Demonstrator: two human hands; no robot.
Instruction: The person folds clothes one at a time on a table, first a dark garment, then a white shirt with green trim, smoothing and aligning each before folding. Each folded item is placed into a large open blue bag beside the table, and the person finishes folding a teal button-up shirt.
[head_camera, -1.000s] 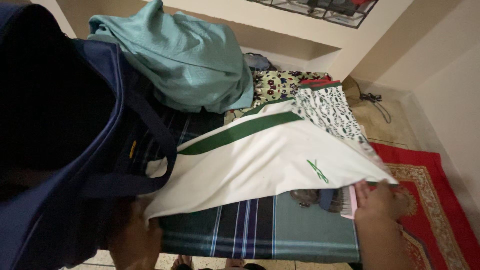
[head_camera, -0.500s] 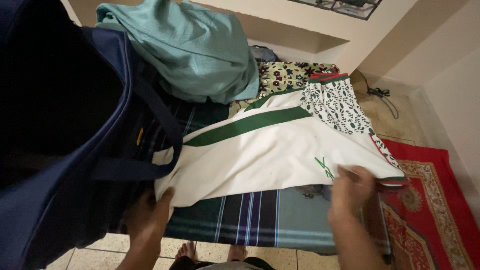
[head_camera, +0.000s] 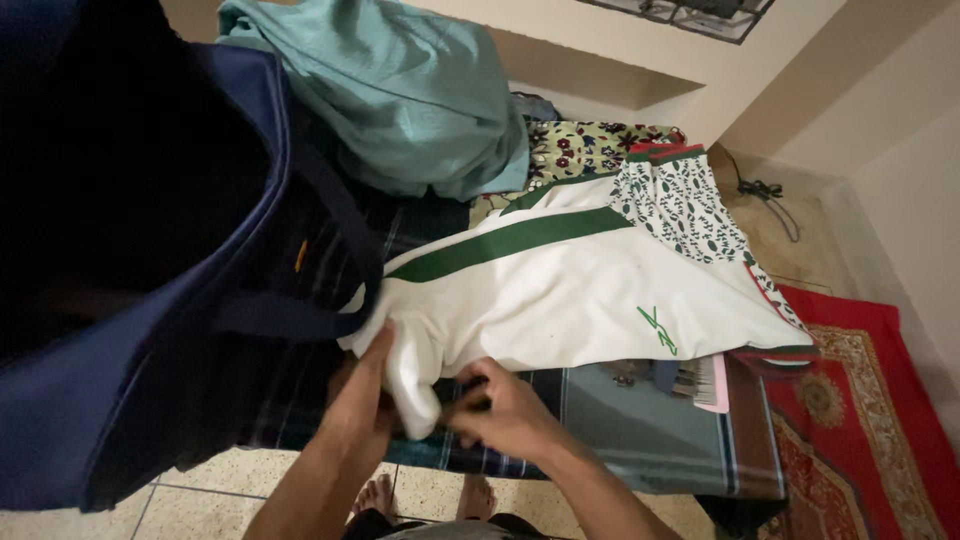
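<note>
White cloth with a green stripe, the shirt (head_camera: 590, 290), lies spread across a plaid-covered bed (head_camera: 640, 430), its long axis running from 7 o'clock near the hands toward 2 o'clock. The left hand (head_camera: 365, 405) is clamped on the shirt's bunched near corner, thumb over the fold; the right hand (head_camera: 500, 405), just beside it at 3 o'clock, pinches the same corner from below, fingers closed. Both hands sit at the bed's near edge, equally close to the cloth. A navy bag (head_camera: 170, 300) hangs at 9 o'clock, touching the shirt's left edge. A teal garment (head_camera: 420, 100) is heaped at 12 o'clock. Bare bed lies at 4 o'clock, a red rug (head_camera: 870, 420) beyond.
</note>
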